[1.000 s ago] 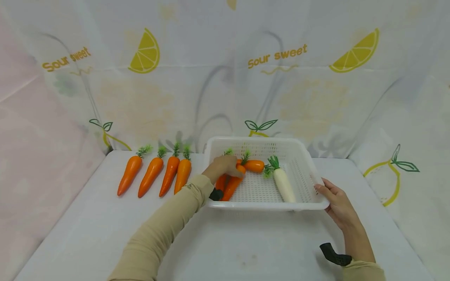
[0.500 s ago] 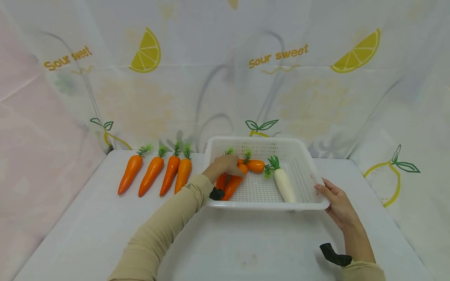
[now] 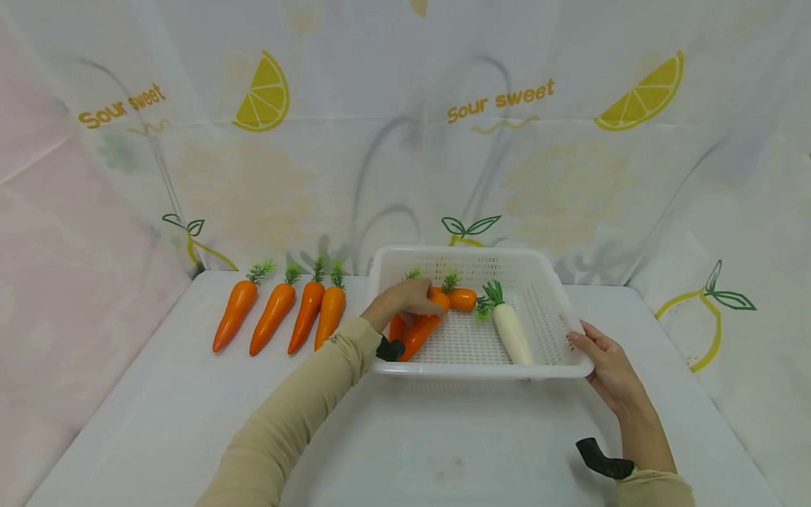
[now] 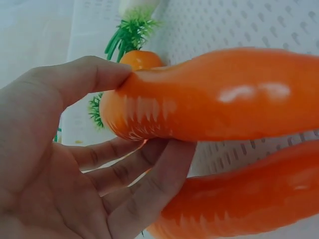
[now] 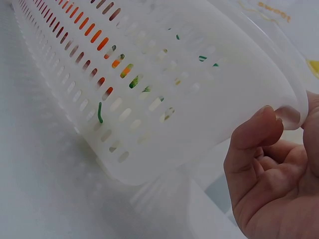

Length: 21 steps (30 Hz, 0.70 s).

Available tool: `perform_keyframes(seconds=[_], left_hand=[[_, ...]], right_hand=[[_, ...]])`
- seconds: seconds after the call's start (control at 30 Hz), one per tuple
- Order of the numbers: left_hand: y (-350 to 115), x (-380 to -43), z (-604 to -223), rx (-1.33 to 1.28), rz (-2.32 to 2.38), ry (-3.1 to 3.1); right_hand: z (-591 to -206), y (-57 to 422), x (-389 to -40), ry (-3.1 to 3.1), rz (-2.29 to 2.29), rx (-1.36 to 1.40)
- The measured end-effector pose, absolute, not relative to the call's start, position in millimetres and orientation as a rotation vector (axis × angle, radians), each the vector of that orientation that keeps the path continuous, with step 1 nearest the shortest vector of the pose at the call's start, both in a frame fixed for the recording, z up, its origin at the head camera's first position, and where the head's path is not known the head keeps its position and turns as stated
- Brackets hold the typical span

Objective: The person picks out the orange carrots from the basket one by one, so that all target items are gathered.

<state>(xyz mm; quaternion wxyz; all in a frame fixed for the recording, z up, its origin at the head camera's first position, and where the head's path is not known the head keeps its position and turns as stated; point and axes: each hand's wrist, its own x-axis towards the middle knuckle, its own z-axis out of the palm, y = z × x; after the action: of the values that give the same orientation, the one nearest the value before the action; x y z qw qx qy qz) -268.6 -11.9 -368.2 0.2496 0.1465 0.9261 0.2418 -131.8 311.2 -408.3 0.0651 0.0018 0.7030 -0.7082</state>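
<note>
Inside a white slotted basket (image 3: 481, 372), my left hand (image 3: 405, 299) holds a carrot (image 4: 224, 94) near its top end, thumb on one side and fingers on the other. A second carrot (image 4: 249, 199) lies alongside, just under the fingers in the left wrist view. Another carrot (image 3: 462, 300) lies crosswise toward the back of the basket, its leaves pointing right. To the right of it rests a white radish (image 3: 512, 334) with green stalks. My right hand (image 3: 611, 370) grips the basket's right rim, its fingers curled there in the right wrist view.
Left of the basket, several carrots (image 3: 272, 320) lie in a row on the white table (image 3: 443, 436), leaves toward the back. A printed curtain (image 3: 405, 141) hangs right behind the table. A green strand (image 5: 99, 113) pokes through a basket slot.
The held carrot's top end and my left hand have shifted slightly to the right within the basket. My right hand and the basket have stayed in place.
</note>
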Motion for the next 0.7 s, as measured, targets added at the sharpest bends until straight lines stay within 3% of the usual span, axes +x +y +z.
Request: perform_keyframes(seconds=[0.7], left_hand=[[-25.8, -269.7, -342.6, 0.466, 0.957, 2.457]], right_hand=[[-407.9, 312.5, -131.8, 2.072, -2.191, -0.033]])
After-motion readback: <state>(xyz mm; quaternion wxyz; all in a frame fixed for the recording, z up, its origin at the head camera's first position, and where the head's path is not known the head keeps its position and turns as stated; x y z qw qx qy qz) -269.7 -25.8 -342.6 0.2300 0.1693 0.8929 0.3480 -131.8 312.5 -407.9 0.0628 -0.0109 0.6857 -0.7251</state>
